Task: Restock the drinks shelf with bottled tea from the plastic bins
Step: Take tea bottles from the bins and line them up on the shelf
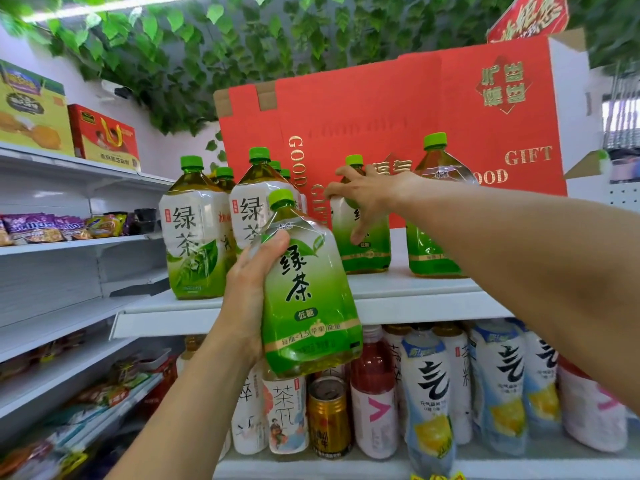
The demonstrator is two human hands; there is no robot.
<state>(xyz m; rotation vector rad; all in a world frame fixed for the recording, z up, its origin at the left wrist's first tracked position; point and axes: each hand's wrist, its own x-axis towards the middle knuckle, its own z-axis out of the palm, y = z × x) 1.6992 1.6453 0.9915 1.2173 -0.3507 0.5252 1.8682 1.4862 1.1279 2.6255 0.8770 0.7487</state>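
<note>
My left hand point(247, 292) grips a large green tea bottle point(308, 289) with a green cap, tilted, in front of the white top shelf point(415, 299). On that shelf my right hand point(367, 195) wraps its fingers round the shoulder of a second green tea bottle point(367, 251), which stands upright. A third bottle point(433, 216) stands to its right. Several more green tea bottles point(194, 230) stand in rows at the shelf's left end. No plastic bin is in view.
Red gift cartons point(433, 109) lean behind the bottles on the top shelf. Below it, assorted drink bottles point(498, 386) and a gold can point(329, 417) fill the lower shelf. Snack shelves point(52, 237) run along the left wall. Fake ivy hangs overhead.
</note>
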